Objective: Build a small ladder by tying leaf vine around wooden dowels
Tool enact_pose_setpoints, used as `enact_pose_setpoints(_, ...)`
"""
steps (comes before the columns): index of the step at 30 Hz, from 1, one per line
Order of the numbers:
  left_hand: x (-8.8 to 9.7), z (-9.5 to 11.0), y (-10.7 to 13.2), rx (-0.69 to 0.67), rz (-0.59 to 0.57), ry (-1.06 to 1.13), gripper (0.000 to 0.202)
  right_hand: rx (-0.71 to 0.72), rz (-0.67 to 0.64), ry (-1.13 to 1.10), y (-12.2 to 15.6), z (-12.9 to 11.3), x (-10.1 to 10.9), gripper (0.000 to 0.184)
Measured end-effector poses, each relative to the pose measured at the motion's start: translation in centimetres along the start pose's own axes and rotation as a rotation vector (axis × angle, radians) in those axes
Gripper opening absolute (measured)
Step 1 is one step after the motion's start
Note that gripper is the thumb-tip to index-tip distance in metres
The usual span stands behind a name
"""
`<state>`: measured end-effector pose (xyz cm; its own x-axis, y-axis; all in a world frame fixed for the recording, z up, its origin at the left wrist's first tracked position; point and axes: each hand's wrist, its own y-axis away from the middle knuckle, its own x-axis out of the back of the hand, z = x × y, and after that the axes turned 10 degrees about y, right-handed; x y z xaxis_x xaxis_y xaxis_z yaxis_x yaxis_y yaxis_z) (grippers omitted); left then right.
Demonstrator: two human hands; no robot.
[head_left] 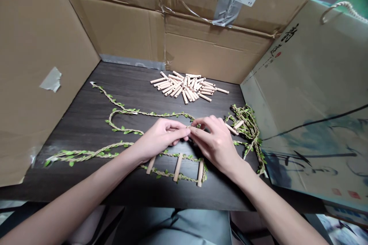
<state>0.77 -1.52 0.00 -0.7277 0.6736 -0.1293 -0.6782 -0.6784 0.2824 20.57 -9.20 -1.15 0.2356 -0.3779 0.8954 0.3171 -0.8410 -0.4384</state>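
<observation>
My left hand (162, 136) and my right hand (214, 139) meet fingertip to fingertip over the dark table (86, 122), both pinched on a leafy twine cord (138, 113). A wooden peg (232, 129) sticks out past my right hand's fingers. Below my hands lies a short rope ladder (178, 168) with three wooden rungs strung on two leafy cords. The long cord winds away to the left across the table.
A pile of several loose wooden pegs (188, 86) lies at the back of the table. A tangled bundle of leafy cord (248, 126) sits at the right. Cardboard walls (34, 65) enclose the left and back; a paper bag (310, 103) stands at the right.
</observation>
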Motion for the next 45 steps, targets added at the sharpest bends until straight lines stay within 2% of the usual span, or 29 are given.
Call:
enact_pose_setpoints(7,-0.2,-0.2,-0.1,-0.005,0.032,-0.115,0.037,0.026,0.022,0.110,0.0,-0.4,0.1,0.022)
enact_pose_setpoints(17,-0.8,-0.1,-0.1,-0.022,0.103,-0.134,0.027,-0.012,0.026,0.025,0.3,-1.0,-0.1,0.022)
enact_pose_setpoints(21,-0.5,-0.2,-0.2,-0.027,0.079,-0.132,0.024,-0.124,0.020,-0.141,0.2,-0.7,0.2,0.015)
enact_pose_setpoints(24,-0.4,-0.2,-0.2,-0.016,0.078,-0.121,0.023,-0.288,-0.068,-0.281,-0.2,-0.2,0.6,0.022)
enact_pose_setpoints(26,-0.3,-0.2,-0.2,-0.008,0.076,-0.128,0.024,-0.340,-0.132,-0.358,-0.4,0.0,0.7,0.019)
enact_pose_setpoints(29,-0.3,-0.1,-0.2,0.001,0.068,-0.140,0.025,-0.333,-0.158,-0.408,-0.5,0.0,0.7,0.013)
enact_pose_setpoints(36,-0.2,-0.2,-0.1,0.010,0.042,-0.185,0.028,-0.327,-0.084,-0.335,-0.3,-0.5,0.5,0.009)
enact_pose_setpoints(45,-0.2,0.3,0.2,0.004,0.011,-0.322,0.031,-0.461,-0.216,-0.546,-0.5,-0.4,0.5,0.015)
